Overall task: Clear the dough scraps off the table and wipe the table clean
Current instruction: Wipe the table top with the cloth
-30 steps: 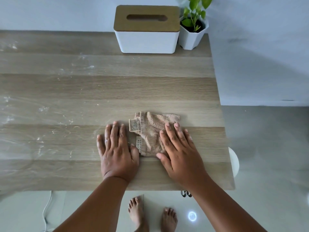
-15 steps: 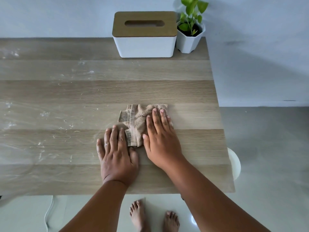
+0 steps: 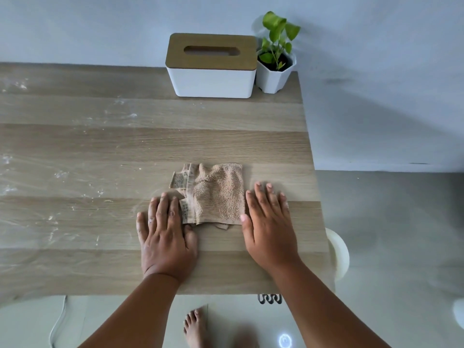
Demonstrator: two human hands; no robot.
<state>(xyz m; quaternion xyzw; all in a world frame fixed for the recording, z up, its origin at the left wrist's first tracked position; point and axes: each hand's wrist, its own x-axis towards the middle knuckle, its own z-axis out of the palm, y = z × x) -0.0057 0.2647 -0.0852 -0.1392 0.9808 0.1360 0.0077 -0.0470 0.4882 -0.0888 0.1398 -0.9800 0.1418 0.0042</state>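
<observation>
While both hands lie flat on the wooden table (image 3: 100,144), the tan cloth (image 3: 216,194) sits between them, a bit right of the tabletop's middle. It's a small terry rag, folded, with printed care labels poking out along its 9 o'clock edge and a little loop tab sticking out at its 6 o'clock edge.

Left hand (image 3: 165,237) is palm down at about 7 o'clock from the cloth, fingers straight and close together, not gripping anything. Its index finger side touches the label edge of the cloth, and the thumb sits just under the cloth's lower left corner. Right hand (image 3: 270,229) is palm down at 3 to 4 o'clock from the cloth, fingers straight and slightly spread, holding nothing. Its thumb tip is right at the cloth's lower right corner, though I can't tell if it's actually touching.

White floury smears and small dough bits (image 3: 60,174) are scattered over the tabletop out toward 9 and 10 o'clock from the cloth, with more near the far left corner.

Up at 12 o'clock, against the wall, there's a white tissue box (image 3: 212,79) with a wooden slotted lid, and a small green plant in a white pot (image 3: 273,74) just beside it at 3 o'clock. Bare feet (image 3: 195,327) show on the floor below the near table edge.
</observation>
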